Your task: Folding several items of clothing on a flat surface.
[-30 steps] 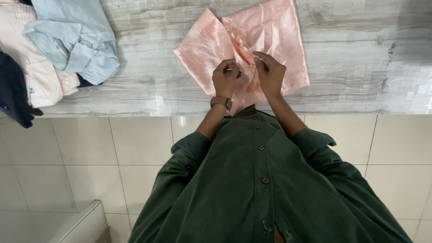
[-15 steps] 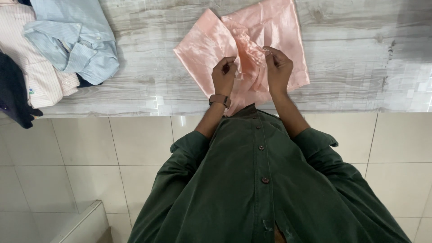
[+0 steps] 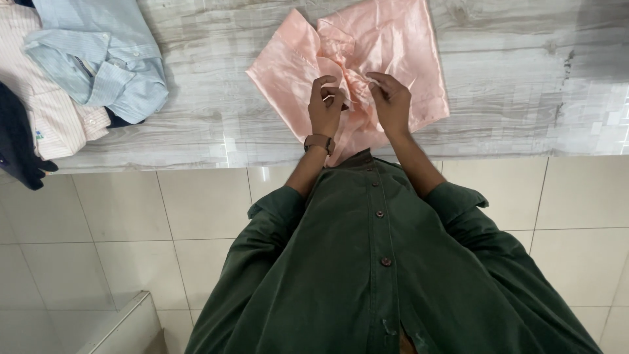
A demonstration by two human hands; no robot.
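We look down over our own dark green button-front shirt [image 3: 380, 262] at a grey wood-grain counter [image 3: 511, 78] that runs across the top of the view, above a wall of pale glossy tiles [image 3: 118, 223].

The shiny peach satin garment [image 3: 400, 46] lies spread on the counter directly in front of us, its lower edge hanging just over the counter's front lip behind our wrists. One flap lies out to the left, and the middle is bunched into a raised ridge of folds.

Left hand [image 3: 325, 106]: fingers curled in, pinching a small gather of the peach fabric at the central ridge. A brown-strapped wristwatch [image 3: 319, 141] sits on this wrist.

Right hand [image 3: 391, 101]: thumb and forefinger closed on the same ridge of fabric, just beside the left hand. The two pinch points are close together, nearly touching. What exactly lies between the fingertips (a button, a seam or only cloth) is too small for us to tell.

Both sleeves are rolled to the elbow, forearms bare.

At the far left of the counter, well apart from the peach garment, sits a heap of other clothes: a light blue striped collared shirt [image 3: 98, 59] lies on top of a pale pink striped shirt [image 3: 39, 111], with a dark navy garment [image 3: 16, 144] at the left edge, drooping over the counter's front.
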